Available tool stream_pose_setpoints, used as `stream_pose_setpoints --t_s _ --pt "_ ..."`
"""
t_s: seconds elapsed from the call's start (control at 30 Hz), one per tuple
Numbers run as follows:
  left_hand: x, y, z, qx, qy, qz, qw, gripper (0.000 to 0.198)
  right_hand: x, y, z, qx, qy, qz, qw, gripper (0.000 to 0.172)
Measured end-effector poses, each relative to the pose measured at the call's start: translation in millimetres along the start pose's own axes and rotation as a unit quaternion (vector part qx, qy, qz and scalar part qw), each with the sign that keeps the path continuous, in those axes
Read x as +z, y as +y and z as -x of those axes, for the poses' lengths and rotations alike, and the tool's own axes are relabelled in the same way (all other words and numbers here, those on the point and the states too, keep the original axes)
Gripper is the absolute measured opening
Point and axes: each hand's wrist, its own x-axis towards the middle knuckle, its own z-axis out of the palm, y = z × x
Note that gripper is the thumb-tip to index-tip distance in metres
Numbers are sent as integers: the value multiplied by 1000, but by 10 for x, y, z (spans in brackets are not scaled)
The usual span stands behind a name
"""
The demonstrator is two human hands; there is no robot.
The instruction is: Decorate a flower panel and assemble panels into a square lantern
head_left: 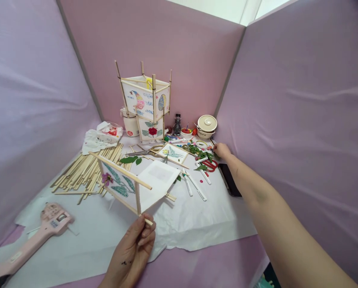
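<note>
My left hand (133, 248), at the bottom middle, pinches the end of a wooden stick at the near corner of a lantern frame (138, 196). Paper panels are set in this tilted frame of sticks. A purple flower and green leaves decorate its left panel, while the right one is plain white. My right hand (222, 151) reaches far out to the right, its fingers closed beside a heap of green leaves (197, 151). Whatever is between those fingertips is too small to make out. Close by lie red-handled scissors (209, 165) and a black phone (229, 180).
A decorated lantern (145, 100) stands at the back, near a lidded bowl (207, 124) and a dark bottle (177, 125). Many wooden sticks (89, 170) lie left, with a pink glue-gun-like tool (51, 224) in front. White pens (197, 188) and a flat decorated panel (173, 154) lie mid-table.
</note>
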Motion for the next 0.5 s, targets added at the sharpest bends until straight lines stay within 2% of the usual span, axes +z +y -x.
stream_pose_setpoints --t_s 0.23,0.3,0.37,0.4,0.47,0.5 --pt "14 4 26 1 -15 4 1000 16 -183 -218 328 -15 65 -173 983 20" --pt "8 8 36 -1 -34 -2 999 16 -245 -376 537 -32 70 -223 972 24" --pt "6 12 49 -4 -46 -3 999 15 -337 -593 896 -58 71 -274 957 26" --pt "7 14 55 -5 -51 -4 999 14 -401 -717 1146 -79 73 -310 945 26" --pt "11 16 64 -10 -57 -6 998 13 -571 -963 1781 -166 62 -468 866 20" --pt "15 16 67 -13 -61 -7 998 13 -676 -1070 2146 -211 51 -510 832 15"
